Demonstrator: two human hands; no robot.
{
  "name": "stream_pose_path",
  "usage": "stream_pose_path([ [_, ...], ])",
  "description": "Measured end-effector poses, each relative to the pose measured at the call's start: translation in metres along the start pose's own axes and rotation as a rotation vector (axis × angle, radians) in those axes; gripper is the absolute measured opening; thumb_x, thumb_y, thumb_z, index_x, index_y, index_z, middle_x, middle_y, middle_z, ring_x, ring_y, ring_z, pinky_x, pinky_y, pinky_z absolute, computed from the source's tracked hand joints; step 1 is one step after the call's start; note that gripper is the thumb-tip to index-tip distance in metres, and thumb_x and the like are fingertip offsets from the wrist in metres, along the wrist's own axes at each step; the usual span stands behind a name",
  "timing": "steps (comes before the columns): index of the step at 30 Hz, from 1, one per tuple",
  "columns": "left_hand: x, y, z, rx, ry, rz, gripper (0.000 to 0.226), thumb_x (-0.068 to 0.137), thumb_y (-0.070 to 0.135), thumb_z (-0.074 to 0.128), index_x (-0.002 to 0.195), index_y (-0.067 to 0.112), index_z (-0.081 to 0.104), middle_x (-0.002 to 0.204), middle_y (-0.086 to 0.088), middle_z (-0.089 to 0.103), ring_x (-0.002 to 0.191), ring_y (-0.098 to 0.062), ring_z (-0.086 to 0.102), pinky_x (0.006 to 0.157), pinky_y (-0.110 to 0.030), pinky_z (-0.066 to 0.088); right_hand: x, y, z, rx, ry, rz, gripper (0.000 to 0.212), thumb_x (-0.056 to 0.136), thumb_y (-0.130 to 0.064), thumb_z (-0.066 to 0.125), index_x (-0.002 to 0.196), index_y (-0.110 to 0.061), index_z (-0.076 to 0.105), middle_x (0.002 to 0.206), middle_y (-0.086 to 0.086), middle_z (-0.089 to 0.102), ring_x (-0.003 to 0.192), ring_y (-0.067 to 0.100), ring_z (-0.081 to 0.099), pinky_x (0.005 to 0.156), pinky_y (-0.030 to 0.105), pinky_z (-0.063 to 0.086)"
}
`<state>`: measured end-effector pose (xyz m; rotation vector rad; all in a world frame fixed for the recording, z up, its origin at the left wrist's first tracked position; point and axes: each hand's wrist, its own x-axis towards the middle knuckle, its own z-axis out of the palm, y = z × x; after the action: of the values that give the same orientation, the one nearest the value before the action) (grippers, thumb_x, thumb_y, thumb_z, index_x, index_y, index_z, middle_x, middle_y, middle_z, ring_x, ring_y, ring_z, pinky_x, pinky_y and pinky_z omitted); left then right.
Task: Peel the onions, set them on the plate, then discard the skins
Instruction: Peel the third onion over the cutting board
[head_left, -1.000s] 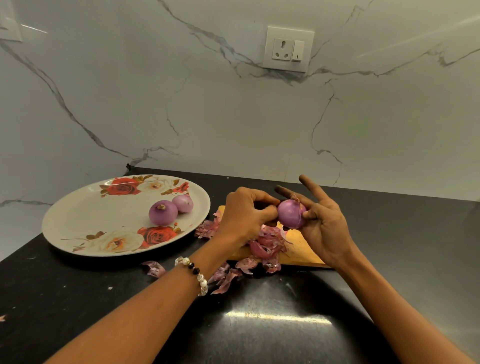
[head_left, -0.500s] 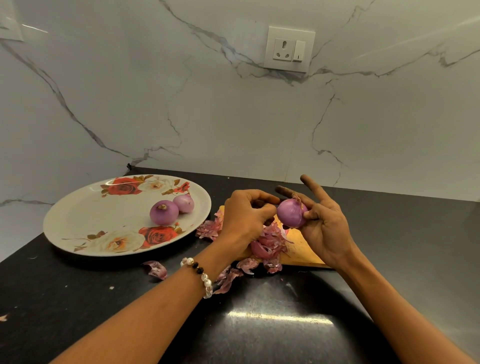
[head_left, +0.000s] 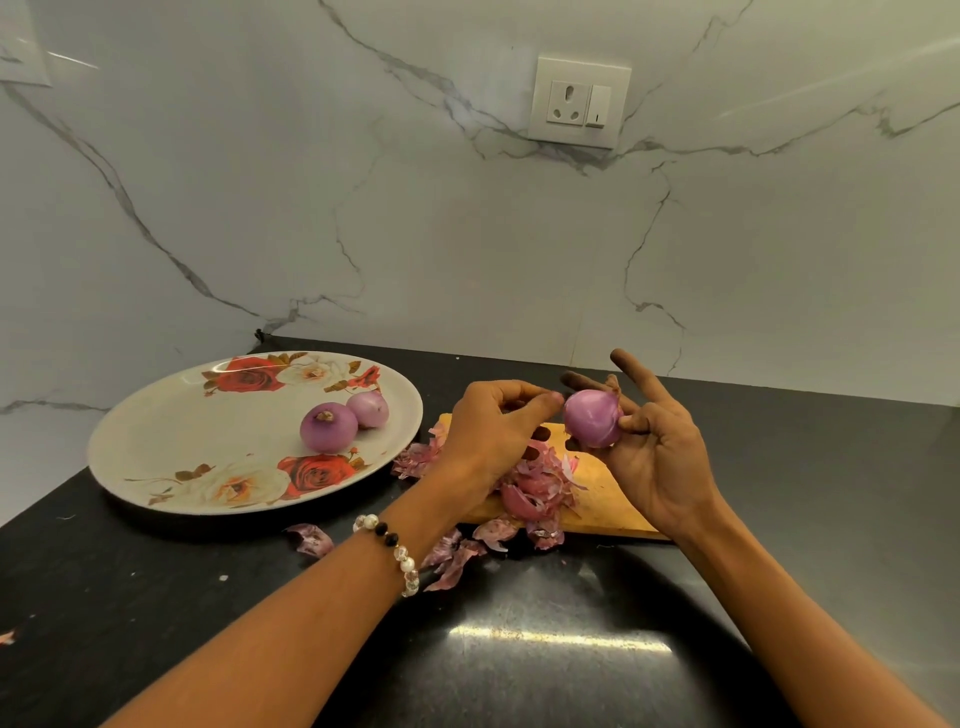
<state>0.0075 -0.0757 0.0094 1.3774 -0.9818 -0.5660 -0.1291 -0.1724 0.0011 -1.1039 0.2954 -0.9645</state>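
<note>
A: Item one. We log a round red onion (head_left: 592, 419), smooth and glossy purple, a dry tuft at its top, held above a flat wooden cutting board (head_left: 605, 499).

B: Grip?

A: We record the right hand (head_left: 657, 457) palm up, thumb and curled lower fingers pinching the onion, index and middle fingers stretched straight past it. The left hand (head_left: 491, 428) sits just beside the onion, knuckles up, fingers curled, thumb tip at the onion's side; we cannot tell whether anything lies between its fingertips. A beaded bracelet (head_left: 395, 545), pale and black beads, circles that wrist.

B: Item two?

A: Two peeled onions (head_left: 328, 427), round and matte purple, touching each other, resting on a wide oval plate (head_left: 171, 447), cream with printed red and white roses.

B: Waste?

A: Onion skins (head_left: 535, 486), thin, papery, curled, pink-purple, heaped on the board's near-left part and spilling onto the speckled black stone countertop (head_left: 156, 597). One loose piece (head_left: 311, 538) lies near the plate's edge.

B: Backdrop?

A: White veined marble wall (head_left: 363, 208) with a white socket plate (head_left: 579, 103).
</note>
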Motion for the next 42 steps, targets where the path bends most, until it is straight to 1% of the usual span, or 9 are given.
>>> stream_pose_path([
  [6,0.0,-0.002,-0.004,0.221,-0.073,0.192,0.024,0.083,0.02,0.072,0.105,0.01,0.073,0.088,-0.003,0.074,0.072,-0.011,0.07,0.067,-0.025,0.059,-0.001,-0.003,0.001,-0.021,-0.016,0.005,0.069,0.085,0.016,0.023,0.145,-0.015,0.04,0.123,0.024,0.065,0.119,0.042,0.058,0.085,0.047,0.056],
  [14,0.003,0.001,-0.012,0.383,-0.142,0.336,0.015,0.086,0.013,0.07,0.098,0.006,0.075,0.081,-0.008,0.074,0.066,-0.012,0.07,0.066,-0.022,0.059,-0.003,-0.006,0.003,-0.098,-0.055,0.027,0.071,0.085,0.019,0.023,0.146,-0.014,0.037,0.117,0.022,0.068,0.101,0.037,0.067,0.07,0.042,0.059],
  [19,0.003,0.001,-0.014,0.542,-0.134,0.416,0.016,0.081,0.013,0.069,0.094,0.012,0.077,0.08,-0.002,0.074,0.069,-0.009,0.066,0.067,-0.02,0.054,-0.003,-0.005,0.004,-0.137,-0.07,0.036,0.071,0.086,0.022,0.023,0.148,-0.011,0.036,0.119,0.024,0.067,0.116,0.041,0.061,0.085,0.042,0.058],
  [24,0.003,-0.003,-0.011,0.572,-0.084,0.39,0.013,0.078,0.014,0.071,0.09,0.013,0.076,0.075,0.003,0.069,0.065,-0.005,0.06,0.065,-0.017,0.05,-0.004,-0.004,0.005,-0.16,-0.079,0.046,0.074,0.085,0.024,0.02,0.148,-0.012,0.036,0.12,0.024,0.066,0.117,0.036,0.062,0.092,0.044,0.055],
  [28,0.004,-0.003,-0.013,0.524,-0.031,0.341,0.011,0.079,0.013,0.068,0.086,0.015,0.076,0.071,0.007,0.067,0.064,-0.004,0.061,0.064,-0.017,0.052,-0.007,-0.002,0.009,-0.131,-0.099,0.035,0.073,0.085,0.023,0.021,0.147,-0.012,0.038,0.121,0.026,0.065,0.116,0.039,0.062,0.091,0.046,0.056],
  [33,0.004,0.0,-0.011,0.379,-0.065,0.283,0.01,0.09,0.017,0.064,0.094,0.013,0.073,0.078,0.0,0.072,0.065,-0.009,0.069,0.066,-0.025,0.059,-0.005,-0.006,0.008,-0.077,-0.066,-0.009,0.069,0.086,0.02,0.024,0.144,-0.015,0.041,0.115,0.022,0.069,0.103,0.037,0.066,0.07,0.039,0.061],
  [37,0.003,0.003,-0.012,0.272,-0.064,0.266,0.015,0.089,0.023,0.066,0.097,0.012,0.072,0.081,-0.003,0.073,0.065,-0.012,0.07,0.062,-0.031,0.06,-0.004,-0.007,0.005,-0.077,-0.028,-0.032,0.069,0.086,0.016,0.024,0.144,-0.016,0.041,0.117,0.018,0.07,0.107,0.039,0.062,0.064,0.037,0.057],
  [39,0.003,0.004,-0.012,0.247,-0.087,0.258,0.019,0.086,0.02,0.068,0.103,0.011,0.072,0.083,-0.003,0.073,0.065,-0.013,0.07,0.061,-0.028,0.059,-0.004,-0.007,0.005,-0.076,-0.034,-0.025,0.069,0.086,0.017,0.023,0.145,-0.015,0.04,0.117,0.019,0.069,0.11,0.039,0.062,0.066,0.035,0.059],
  [42,0.002,0.004,-0.011,0.193,-0.125,0.202,0.024,0.084,0.015,0.07,0.106,0.006,0.071,0.085,-0.007,0.073,0.066,-0.015,0.071,0.061,-0.025,0.059,-0.004,-0.005,0.007,-0.061,-0.062,-0.005,0.072,0.085,0.02,0.02,0.146,-0.013,0.038,0.118,0.022,0.068,0.118,0.04,0.059,0.08,0.038,0.06],
])
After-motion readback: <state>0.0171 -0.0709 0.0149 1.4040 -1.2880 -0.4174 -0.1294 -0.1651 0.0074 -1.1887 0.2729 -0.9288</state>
